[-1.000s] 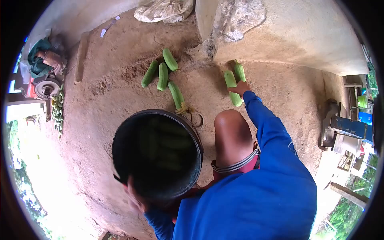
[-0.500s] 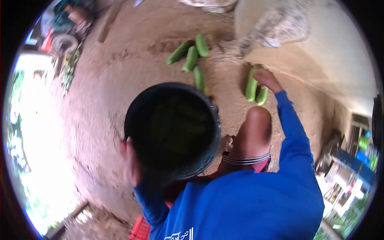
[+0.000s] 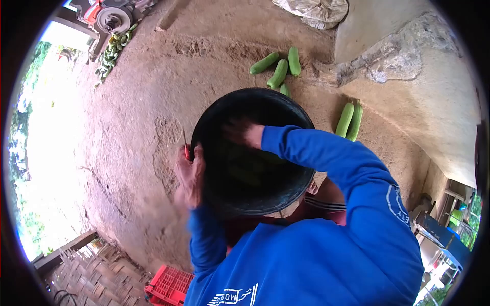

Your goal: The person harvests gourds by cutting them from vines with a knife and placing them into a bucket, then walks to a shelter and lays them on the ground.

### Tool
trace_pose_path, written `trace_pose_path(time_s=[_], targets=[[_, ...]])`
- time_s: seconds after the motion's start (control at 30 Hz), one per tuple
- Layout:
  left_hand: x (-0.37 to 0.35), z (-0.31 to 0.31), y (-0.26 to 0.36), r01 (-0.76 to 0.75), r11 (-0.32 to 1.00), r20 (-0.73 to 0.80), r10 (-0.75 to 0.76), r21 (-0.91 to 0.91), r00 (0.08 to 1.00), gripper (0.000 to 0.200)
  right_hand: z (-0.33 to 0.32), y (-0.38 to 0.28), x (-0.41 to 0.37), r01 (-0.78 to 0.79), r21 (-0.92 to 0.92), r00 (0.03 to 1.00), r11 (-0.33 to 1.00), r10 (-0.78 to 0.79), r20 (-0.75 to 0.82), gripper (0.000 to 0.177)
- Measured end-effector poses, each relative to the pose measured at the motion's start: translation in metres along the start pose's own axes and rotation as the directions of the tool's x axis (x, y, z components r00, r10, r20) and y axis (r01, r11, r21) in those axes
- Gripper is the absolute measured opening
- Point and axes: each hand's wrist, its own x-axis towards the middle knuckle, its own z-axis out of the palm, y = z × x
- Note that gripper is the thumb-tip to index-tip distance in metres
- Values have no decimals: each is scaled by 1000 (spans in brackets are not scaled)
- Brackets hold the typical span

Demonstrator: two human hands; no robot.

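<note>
A large black bucket (image 3: 296, 196) stands in front of me, close to my knees. Its inside is dark, and only dim greenish shapes show at the bottom. My left hand (image 3: 191, 176) is at the bucket's left rim, closed on a small knife (image 3: 187, 151) with a red handle and its thin blade pointing up. Inside the bucket, my right hand (image 3: 242, 132) is blurred, its fingers apart with nothing visible in them. Two long green gourds (image 3: 345, 119) lie side by side near the wall. Several more green gourds (image 3: 277, 74) lie beyond the bucket, one partly hidden by its rim.
A pale wall (image 3: 408, 107) rises on the right. A white sack (image 3: 316, 10) rests at the back. A red plastic crate (image 3: 171, 285) and woven matting (image 3: 94, 270) are at the lower left. Green peelings or a twisted plant strand (image 3: 108, 58) lie at the upper left, below a round metal machine part (image 3: 114, 20).
My right hand has left the pair of gourds by the wall and reached into the bucket. Both gourds still lie there. My left hand stays at the rim; the whole view has shifted.
</note>
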Motion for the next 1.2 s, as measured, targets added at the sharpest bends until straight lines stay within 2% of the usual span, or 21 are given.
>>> trace_pose_path(time_s=[0.03, 0.1, 0.13, 0.17, 0.23, 0.37, 0.47, 0.5, 0.53, 0.57, 0.6, 0.63, 0.7, 0.77, 0.83, 0.9, 0.97, 1.0, 1.07, 1.17, 1.2], targets=[[0, 0, -1, 6, 1000, -14, -6, 5, 1000, 37, 4, -3, 11, -2, -5, 1000, 1000, 2, 0, 81], [1, -2, -2, 13, 1000, 31, -13, -8, 999, 37, 21, -9, 27, -165, 331, 975, 929, 102, 197, 68], [-3, -3, 3, 16, 1000, 18, -16, -12, 1000, 37, 95, -20, 25, -86, 126, 902, 988, 131, -412, 52], [-5, -3, 6, 17, 1000, 7, -17, -19, 1000, 38, 88, -22, 24, -100, 121, 901, 988, 141, -410, 52], [-6, 0, -3, -55, 997, 3, 55, -59, 998, 35, 69, -28, 21, -113, 413, 933, 904, 239, -268, 43], [-1, 5, -5, -15, 995, -5, 15, -97, 1000, 31, 106, -30, 27, -114, 389, 980, 914, 168, -108, 38], [-3, 0, -3, -10, 994, 21, 12, -108, 1000, 33, 53, -18, 14, -64, 229, 990, 971, 91, -110, 40], [-3, -1, -2, 4, 992, 55, 3, -123, 998, 37, 25, -8, -3, 58, 235, 886, 970, 59, -460, 39], [-3, -2, -1, -7, 992, 54, 14, -125, 998, 37, -10, 0, -17, 175, 195, 662, 965, 31, -749, 40], [-3, -2, 1, 31, 988, 67, -21, -149, 998, 37, -70, 7, -29, 57, 556, 928, 829, 162, -336, 42], [-2, -2, 3, 72, 982, 83, -58, -173, 995, 37, -120, 14, -41, -213, 766, 977, 607, 127, 171, 44], [-2, -4, 10, 69, 981, 84, -55, -180, 995, 37, -134, 22, -53, -217, 762, 976, 611, 130, 174, 44], [0, -8, 25, 204, 978, 110, -208, 50, 972, 35, -141, 40, -91, 74, 990, 970, 120, 223, -99, 39], [3, -4, 11, 207, 978, 110, -202, -37, 973, 25, -135, 66, -121, 205, 965, 918, -164, 375, -131, 40], [9, 5, -15, 91, 994, 67, -87, -68, 994, 24, -120, 102, -149, 286, 947, 766, -147, 629, -134, 42], [5, -2, 13, 120, 985, 107, -107, -120, 988, 24, -94, 135, -165, 275, 881, 670, -384, 735, 111, 48], [5, -5, 20, 158, 979, 142, -140, -125, 980, 27, -14, 182, -177, 264, 718, 705, -644, 637, 312, 54], [6, -5, 17, 148, 982, 139, -131, -118, 981, 27, 12, 192, -177, 276, 715, 704, -643, 642, 305, 54], [6, 0, 5, 123, 983, 113, -108, -138, 988, 29, 50, 210, -174, 494, 544, 529, -679, 731, 432, 57], [5, 1, 8, 64, 986, 72, -54, -155, 996, 31, 93, 237, -178, 361, 667, 400, -652, 754, 521, 63], [4, 1, 9, 66, 986, 69, -56, -152, 996, 31, 98, 244, -183, 361, 664, 405, -655, 752, 521, 63]])
